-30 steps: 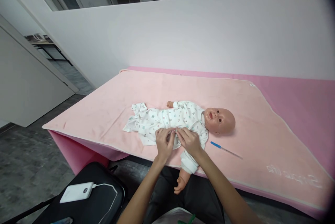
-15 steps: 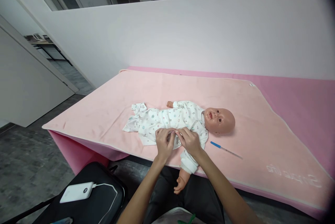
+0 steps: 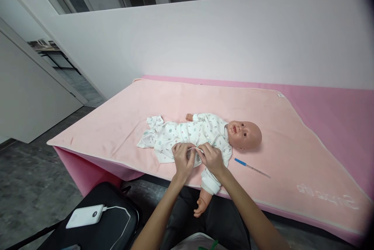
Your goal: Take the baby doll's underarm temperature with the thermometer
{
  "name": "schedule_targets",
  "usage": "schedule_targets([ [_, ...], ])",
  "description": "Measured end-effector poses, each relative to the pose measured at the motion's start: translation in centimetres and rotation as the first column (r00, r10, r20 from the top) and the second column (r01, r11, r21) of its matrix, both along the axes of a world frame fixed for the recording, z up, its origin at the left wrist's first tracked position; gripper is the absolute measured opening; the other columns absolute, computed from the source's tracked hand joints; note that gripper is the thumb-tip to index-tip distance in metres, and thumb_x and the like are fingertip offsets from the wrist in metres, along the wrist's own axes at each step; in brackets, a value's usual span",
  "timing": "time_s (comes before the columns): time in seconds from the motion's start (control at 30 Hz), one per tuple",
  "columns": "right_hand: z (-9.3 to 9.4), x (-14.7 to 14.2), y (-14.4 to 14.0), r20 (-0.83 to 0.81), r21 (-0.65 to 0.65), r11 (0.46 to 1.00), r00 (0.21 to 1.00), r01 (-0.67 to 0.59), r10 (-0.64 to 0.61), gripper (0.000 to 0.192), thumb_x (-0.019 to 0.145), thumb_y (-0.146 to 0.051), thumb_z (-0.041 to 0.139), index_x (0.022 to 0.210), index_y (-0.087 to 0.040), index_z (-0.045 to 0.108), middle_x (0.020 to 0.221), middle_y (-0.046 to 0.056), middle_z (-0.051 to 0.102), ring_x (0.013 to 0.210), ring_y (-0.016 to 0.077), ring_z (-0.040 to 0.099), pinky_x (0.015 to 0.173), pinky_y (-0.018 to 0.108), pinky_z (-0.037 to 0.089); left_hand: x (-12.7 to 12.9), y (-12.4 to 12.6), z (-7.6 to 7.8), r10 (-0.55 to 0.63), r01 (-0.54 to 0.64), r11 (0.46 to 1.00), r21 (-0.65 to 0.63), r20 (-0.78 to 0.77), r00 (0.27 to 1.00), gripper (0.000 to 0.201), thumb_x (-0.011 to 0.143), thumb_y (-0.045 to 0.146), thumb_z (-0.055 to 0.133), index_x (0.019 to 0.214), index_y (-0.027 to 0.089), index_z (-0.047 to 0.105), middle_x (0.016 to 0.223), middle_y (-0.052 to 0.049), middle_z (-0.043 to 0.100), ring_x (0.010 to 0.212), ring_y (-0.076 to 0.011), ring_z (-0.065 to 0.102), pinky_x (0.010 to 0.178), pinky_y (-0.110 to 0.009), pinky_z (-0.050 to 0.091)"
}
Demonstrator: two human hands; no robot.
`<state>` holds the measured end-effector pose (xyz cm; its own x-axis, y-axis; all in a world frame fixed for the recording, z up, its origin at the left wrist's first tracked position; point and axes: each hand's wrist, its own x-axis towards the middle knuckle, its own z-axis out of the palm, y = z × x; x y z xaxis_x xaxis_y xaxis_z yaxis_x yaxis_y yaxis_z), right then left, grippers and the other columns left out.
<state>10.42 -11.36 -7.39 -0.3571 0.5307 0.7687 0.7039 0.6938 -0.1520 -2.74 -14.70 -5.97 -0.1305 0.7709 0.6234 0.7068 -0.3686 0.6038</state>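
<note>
A baby doll lies on its back with its head to the right, dressed in a white printed baby outfit. At the near side of its waist, my left hand and my right hand are close together, fingers pinched. A thin white tie string runs between both sets of fingertips. The doll's near arm hangs past the table edge over my lap, its white cuff bunched. Beside the doll's shoulder lies a thermometer-like glass stick with a blue end.
A peach blanket covers the table over a pink cloth. The white wall rises behind. At lower left, a white power bank with a cable rests on a black chair.
My fingertips have drawn slightly apart, and more of the white string shows between them. The doll and the blue-ended stick stay where they were.
</note>
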Motion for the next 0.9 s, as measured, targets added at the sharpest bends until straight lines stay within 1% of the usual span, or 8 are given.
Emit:
schedule_targets([
  [0.17,0.2,0.0,-0.1,0.018,0.03,0.999,1.0,0.014,-0.015,0.016,0.093,-0.022,0.044,0.09,-0.017,0.059,0.074,0.002,0.061,0.059,0.0089,0.055,0.052,0.023,0.035,0.1,-0.1,0.3,0.009,-0.009,1.0,0.002,0.002,1.0,0.016,0.088,0.025,0.043,0.082,0.019,0.057,0.086,-0.003,0.063,0.088,-0.0188,0.053,0.085,-0.037,0.031],
  [0.43,0.2,0.0,0.0,-0.01,-0.001,1.0,1.0,0.019,-0.019,0.02,0.09,-0.017,0.042,0.095,-0.016,0.061,0.082,0.005,0.065,0.066,0.0105,0.06,0.054,0.021,0.041,0.2,-0.1,0.2,0.042,-0.043,0.999,-0.005,-0.03,0.999,0.017,0.089,0.027,0.044,0.082,0.02,0.057,0.087,-0.003,0.063,0.089,-0.0189,0.053,0.087,-0.037,0.032],
  [0.53,0.4,0.2,-0.1,-0.027,0.035,0.998,0.999,0.045,-0.044,0.024,0.089,-0.015,0.043,0.102,-0.016,0.062,0.092,0.007,0.066,0.071,0.0114,0.062,0.058,0.021,0.044,0.1,-0.1,0.1,0.086,-0.087,0.996,-0.026,-0.039,0.996,0.018,0.089,0.029,0.044,0.084,0.02,0.059,0.087,-0.004,0.063,0.09,-0.0196,0.054,0.088,-0.037,0.032],
  [0.63,0.5,1.0,-1.3,-0.053,0.036,0.988,0.988,0.148,-0.146,0.029,0.088,-0.015,0.045,0.112,-0.018,0.061,0.108,0.01,0.064,0.075,0.012,0.064,0.061,0.022,0.046,-0.1,-0.1,-0.2,0.118,-0.119,0.992,-0.029,-0.02,0.993,0.02,0.091,0.027,0.04,0.09,0.02,0.059,0.09,-0.004,0.063,0.092,-0.0202,0.053,0.088,-0.037,0.033],
  [0.73,-0.1,3.4,-3.9,-0.116,0.01,0.949,0.943,0.316,-0.313,0.032,0.087,-0.013,0.046,0.115,-0.019,0.06,0.118,0.012,0.06,0.081,0.0137,0.064,0.066,0.023,0.048,-0.5,0.0,-0.6,0.133,-0.134,0.991,0.029,0.03,0.991,0.021,0.091,0.023,0.039,0.094,0.021,0.059,0.094,-0.004,0.062,0.095,-0.02,0.053,0.088,-0.037,0.034],
  [0.8,-1.0,6.2,-6.0,-0.107,0.009,0.913,0.908,0.408,-0.405,0.032,0.086,-0.012,0.047,0.114,-0.02,0.06,0.116,0.01,0.061,0.092,0.017,0.063,0.076,0.025,0.049,-0.6,0.2,-0.5,0.135,-0.14,0.987,0.082,0.067,0.989,0.02,0.09,0.021,0.039,0.095,0.021,0.059,0.095,-0.005,0.062,0.096,-0.0199,0.053,0.089,-0.038,0.035],
  [0.87,-2.0,9.7,-7.8,-0.088,-0.039,0.855,0.85,0.518,-0.519,0.031,0.086,-0.013,0.045,0.112,-0.02,0.061,0.108,0.009,0.065,0.095,0.0191,0.062,0.083,0.029,0.047,-0.7,0.8,0.3,0.124,-0.136,0.983,0.12,0.101,0.987,0.02,0.09,0.021,0.04,0.094,0.02,0.06,0.095,-0.005,0.062,0.096,-0.0197,0.054,0.089,-0.037,0.037],
  [0.9,-2.5,11.6,-8.5,-0.083,-0.079,0.81,0.806,0.581,-0.586,0.03,0.087,-0.015,0.045,0.111,-0.017,0.061,0.107,0.01,0.065,0.096,0.021,0.061,0.084,0.032,0.047,-0.6,1.3,0.9,0.111,-0.125,0.984,0.128,0.114,0.987,0.02,0.09,0.021,0.04,0.094,0.02,0.06,0.095,-0.006,0.061,0.096,-0.0196,0.054,0.088,-0.036,0.038],
])
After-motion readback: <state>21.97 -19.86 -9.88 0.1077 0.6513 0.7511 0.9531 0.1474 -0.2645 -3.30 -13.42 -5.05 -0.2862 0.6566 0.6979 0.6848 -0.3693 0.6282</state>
